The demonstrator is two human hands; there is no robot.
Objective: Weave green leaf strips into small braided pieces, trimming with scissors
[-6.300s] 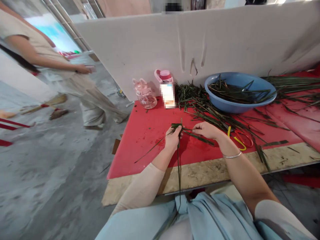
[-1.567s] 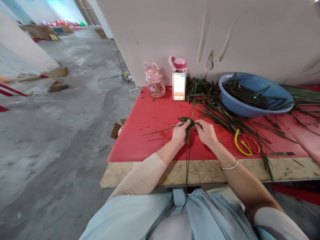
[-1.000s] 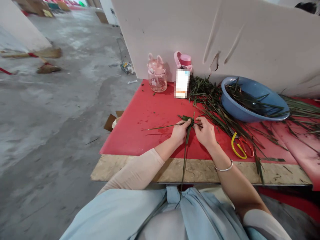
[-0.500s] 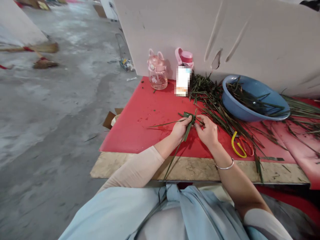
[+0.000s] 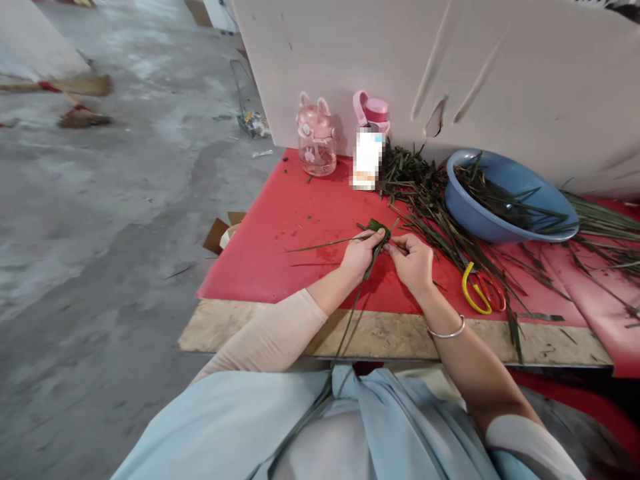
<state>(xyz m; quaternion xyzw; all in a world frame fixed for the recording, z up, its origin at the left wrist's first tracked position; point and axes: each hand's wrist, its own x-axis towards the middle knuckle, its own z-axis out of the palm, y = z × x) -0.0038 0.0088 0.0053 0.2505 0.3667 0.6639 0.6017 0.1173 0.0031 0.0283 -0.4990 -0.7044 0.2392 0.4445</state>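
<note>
My left hand point(image 5: 359, 254) pinches a small folded knot of green leaf strips point(image 5: 376, 229) over the red table cover point(image 5: 300, 227). One long strip point(image 5: 350, 320) trails from that knot down over the table edge to my lap. A thinner strip point(image 5: 320, 245) sticks out to the left. My right hand point(image 5: 413, 263) is closed beside the knot, fingers pinching a leaf end just right of it. A silver bangle sits on my right wrist.
A blue basin point(image 5: 505, 200) with leaves stands at the right rear, loose leaf strips point(image 5: 430, 200) heaped beside it. Yellow-and-red scissors point(image 5: 480, 293) lie right of my hands. A pink bottle point(image 5: 315, 137) and a pink-capped bottle point(image 5: 370, 140) stand against the white board. Brooms lie on the floor at left.
The long trailing strip has swung leftward at its lower end. My hands stay together on the knot, shifted slightly. A person who stood at left earlier is out of view.
</note>
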